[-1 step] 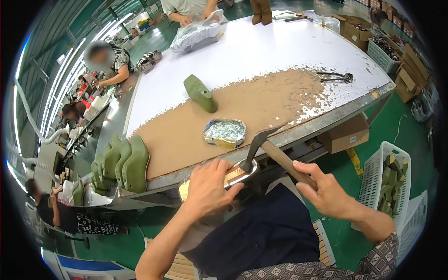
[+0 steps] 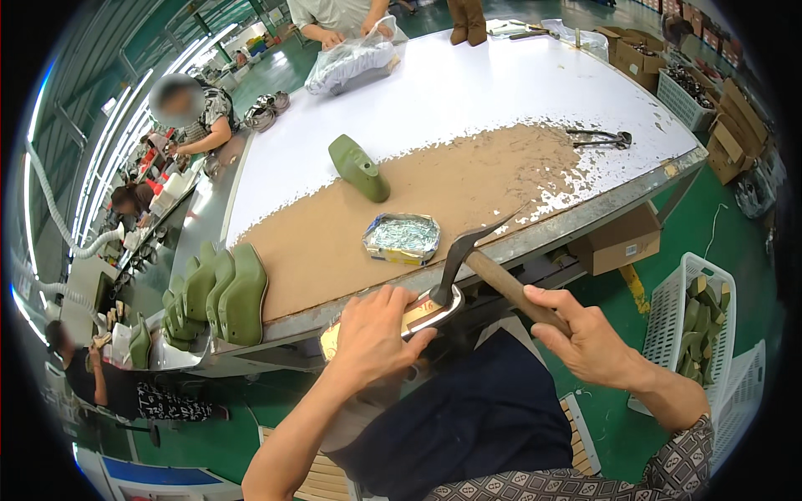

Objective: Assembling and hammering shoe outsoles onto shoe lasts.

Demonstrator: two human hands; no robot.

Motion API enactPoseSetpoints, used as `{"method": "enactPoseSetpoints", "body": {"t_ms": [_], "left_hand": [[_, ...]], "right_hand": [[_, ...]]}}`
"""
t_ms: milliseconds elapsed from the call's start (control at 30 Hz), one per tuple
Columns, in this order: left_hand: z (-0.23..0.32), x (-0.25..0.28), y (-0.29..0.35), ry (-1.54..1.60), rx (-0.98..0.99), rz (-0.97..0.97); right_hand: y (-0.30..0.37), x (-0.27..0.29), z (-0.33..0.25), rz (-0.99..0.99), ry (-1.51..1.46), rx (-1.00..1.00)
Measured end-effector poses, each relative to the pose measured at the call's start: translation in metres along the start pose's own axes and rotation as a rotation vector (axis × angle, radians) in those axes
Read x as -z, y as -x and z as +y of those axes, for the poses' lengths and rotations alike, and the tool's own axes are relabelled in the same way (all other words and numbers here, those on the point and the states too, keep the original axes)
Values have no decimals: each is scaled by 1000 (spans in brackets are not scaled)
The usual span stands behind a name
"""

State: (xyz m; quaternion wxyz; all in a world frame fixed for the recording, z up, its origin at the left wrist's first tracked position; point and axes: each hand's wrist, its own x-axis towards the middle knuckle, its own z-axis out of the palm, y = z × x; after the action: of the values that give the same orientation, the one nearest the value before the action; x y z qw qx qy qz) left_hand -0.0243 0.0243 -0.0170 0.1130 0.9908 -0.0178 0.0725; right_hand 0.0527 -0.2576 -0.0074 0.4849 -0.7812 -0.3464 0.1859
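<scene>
Left of the right hand (image 2: pixel 576 338), wrapped around the hammer (image 2: pixel 505 281), the head (image 2: pixel 459 247) has tilted slightly, touching the form (image 2: pixel 418 317) clasped by the left hand (image 2: pixel 376 330).

On the tabletop (image 2: pixel 501 92), a small tray (image 2: pixel 399 253) sits before a lone shoe form (image 2: pixel 359 169), with a row of shoe forms (image 2: pixel 220 294) to the left and pincers (image 2: pixel 603 139) behind to the right. At the near edge, between left hand (image 2: pixel 378 336) and right hand (image 2: pixel 578 341), a hammer (image 2: pixel 510 285) meets the held sole (image 2: pixel 428 312).
</scene>
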Motion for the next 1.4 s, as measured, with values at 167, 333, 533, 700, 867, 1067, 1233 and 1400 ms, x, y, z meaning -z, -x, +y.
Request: {"method": "enactPoseSetpoints", "body": {"t_ms": [167, 333, 533, 700, 867, 1067, 1233, 1400], "left_hand": [[8, 1, -3, -6, -20, -19], [3, 1, -1, -8, 34, -35], [6, 1, -11, -49, 13, -44], [7, 0, -1, -128, 21, -96], [8, 13, -19, -188, 65, -291], [-48, 93, -27, 926, 161, 492], [-149, 46, -23, 401, 680, 1056], [-135, -32, -36, 389, 877, 746]], "right_hand": [[10, -7, 16, 318, -25, 238], [-9, -7, 13, 172, 265, 388], [-6, -1, 37, 116, 740, 548], [-55, 18, 47, 451, 974, 475], [-131, 35, 106, 461, 1122, 338], [-155, 54, 137, 446, 1052, 198], [-190, 36, 130, 446, 1023, 209], [-213, 40, 151, 403, 1066, 239]]}}
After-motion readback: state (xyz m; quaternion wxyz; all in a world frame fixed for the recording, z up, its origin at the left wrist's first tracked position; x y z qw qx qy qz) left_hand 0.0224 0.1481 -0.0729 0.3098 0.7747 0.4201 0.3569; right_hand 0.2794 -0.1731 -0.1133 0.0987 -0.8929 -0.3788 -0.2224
